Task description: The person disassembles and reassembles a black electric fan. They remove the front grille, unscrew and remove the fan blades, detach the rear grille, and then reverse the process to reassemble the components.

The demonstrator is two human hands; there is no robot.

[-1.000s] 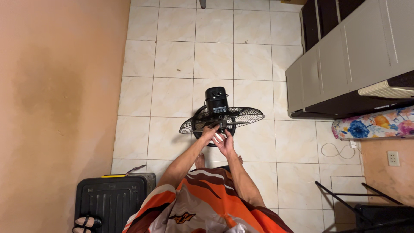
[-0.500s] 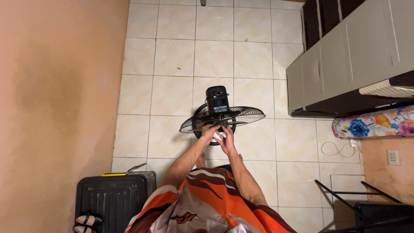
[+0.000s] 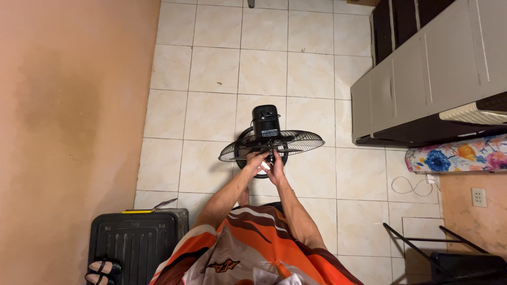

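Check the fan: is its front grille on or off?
Off: the fan shows only a rear wire grille, and both hands reach the bare hub.

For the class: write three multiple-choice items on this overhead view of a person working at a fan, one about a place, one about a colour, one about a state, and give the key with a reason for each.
1. Where does the black case lie?
A. by the wall at the person's left
B. on the grey cabinet
C. behind the fan

2. What colour is the fan's motor housing?
A. white
B. black
C. red

3. How does the fan's wire guard stand?
A. the rear half alone is on, the front open
B. fully closed
C. lying off on the tiled floor

Key:
1 A, the case lies beside the orange wall.
2 B, the housing is plainly black.
3 A, the left hand and right hand meet at the hub with no grille over them.
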